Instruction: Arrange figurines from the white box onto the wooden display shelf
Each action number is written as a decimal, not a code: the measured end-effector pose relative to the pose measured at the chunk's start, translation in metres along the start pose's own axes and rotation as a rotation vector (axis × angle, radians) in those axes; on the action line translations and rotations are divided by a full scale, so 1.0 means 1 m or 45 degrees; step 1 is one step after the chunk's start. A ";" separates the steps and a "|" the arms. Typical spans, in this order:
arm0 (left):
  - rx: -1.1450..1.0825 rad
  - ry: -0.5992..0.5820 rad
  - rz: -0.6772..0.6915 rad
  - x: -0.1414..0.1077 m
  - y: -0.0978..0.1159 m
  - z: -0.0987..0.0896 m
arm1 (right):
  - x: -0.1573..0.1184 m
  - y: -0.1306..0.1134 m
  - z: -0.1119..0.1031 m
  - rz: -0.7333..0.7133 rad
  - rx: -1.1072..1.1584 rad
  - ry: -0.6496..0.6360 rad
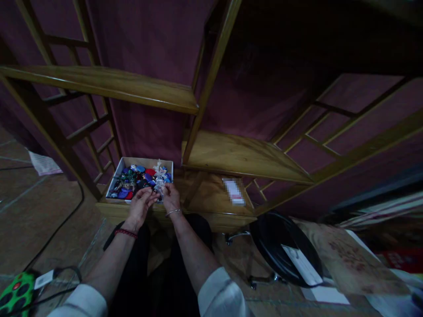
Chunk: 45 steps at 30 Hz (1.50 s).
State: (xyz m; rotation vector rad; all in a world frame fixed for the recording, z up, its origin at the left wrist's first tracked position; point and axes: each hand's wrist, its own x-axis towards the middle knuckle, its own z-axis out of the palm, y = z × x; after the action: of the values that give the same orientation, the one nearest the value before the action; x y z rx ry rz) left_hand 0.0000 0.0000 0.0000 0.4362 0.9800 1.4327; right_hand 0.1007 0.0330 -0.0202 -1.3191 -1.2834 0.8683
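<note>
An open white cardboard box (112, 187) sits on a low wooden shelf, filled with shiny blue, red and dark pendants or keychains (132, 181). Over its right corner, my right hand (171, 198) pinches a clear plastic packet (160, 179) with something small and shiny inside. My left hand (141, 207), with a red beaded bracelet on its wrist, has its fingertips against the packet's lower end. I cannot tell whether it grips the packet. A thin bangle circles my right wrist.
A wooden shelf unit (244, 156) with lattice sides stands against maroon cloth, its boards above and right of the box. A blurred white slip (233, 191) lies on the wood. A black round seat (284, 248) stands right, and a black cable (56, 229) crosses the floor left.
</note>
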 end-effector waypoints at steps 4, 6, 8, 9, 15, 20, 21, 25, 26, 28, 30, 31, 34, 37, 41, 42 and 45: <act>0.050 -0.011 0.123 0.001 -0.003 -0.002 | -0.002 0.001 -0.001 -0.010 0.021 -0.060; 0.090 -0.041 0.134 0.002 -0.005 -0.004 | -0.003 0.000 -0.002 -0.009 0.029 -0.095; 0.104 -0.057 0.113 0.004 -0.007 -0.005 | -0.003 0.000 -0.003 -0.009 0.049 -0.135; 0.103 -0.060 0.099 0.005 -0.007 -0.005 | -0.003 -0.001 -0.004 -0.010 0.055 -0.156; 0.028 -0.015 0.039 0.008 -0.006 -0.004 | -0.002 -0.004 -0.005 -0.001 0.108 -0.271; 0.028 -0.007 0.044 0.010 -0.003 -0.002 | 0.000 -0.002 -0.003 0.050 0.229 -0.314; 0.035 -0.020 0.050 0.010 -0.003 -0.002 | 0.000 -0.003 -0.003 0.064 0.248 -0.311; 0.076 -0.083 0.038 0.008 0.000 -0.001 | -0.002 -0.007 -0.009 0.084 0.273 -0.288; 0.099 -0.095 0.026 0.008 0.000 -0.002 | -0.003 -0.008 -0.010 0.080 0.273 -0.285; 0.148 -0.117 0.003 0.008 0.001 -0.002 | -0.005 -0.009 -0.014 0.082 0.273 -0.278; 0.177 -0.134 -0.006 0.008 0.001 -0.003 | -0.007 -0.008 -0.018 0.084 0.260 -0.269; 0.183 -0.139 -0.008 0.008 0.002 -0.004 | -0.009 -0.008 -0.019 0.085 0.252 -0.265; 0.189 -0.142 -0.011 0.005 0.003 -0.005 | -0.014 -0.010 -0.024 0.073 0.257 -0.265; 0.207 -0.159 -0.022 -0.001 0.005 -0.007 | -0.022 -0.016 -0.026 0.073 0.336 -0.284; 0.208 -0.206 0.008 -0.014 0.008 -0.009 | -0.035 -0.027 -0.029 0.161 0.421 -0.358; 0.208 -0.222 0.016 -0.017 0.010 -0.009 | -0.039 -0.030 -0.030 0.179 0.430 -0.371; 0.215 -0.275 0.010 -0.029 0.014 -0.008 | -0.050 -0.037 -0.035 0.192 0.450 -0.378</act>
State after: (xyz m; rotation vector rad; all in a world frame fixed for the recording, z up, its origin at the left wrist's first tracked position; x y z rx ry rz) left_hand -0.0111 -0.0276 0.0149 0.7045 0.9273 1.2840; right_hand 0.1189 -0.0271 0.0144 -1.0395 -1.1924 1.3696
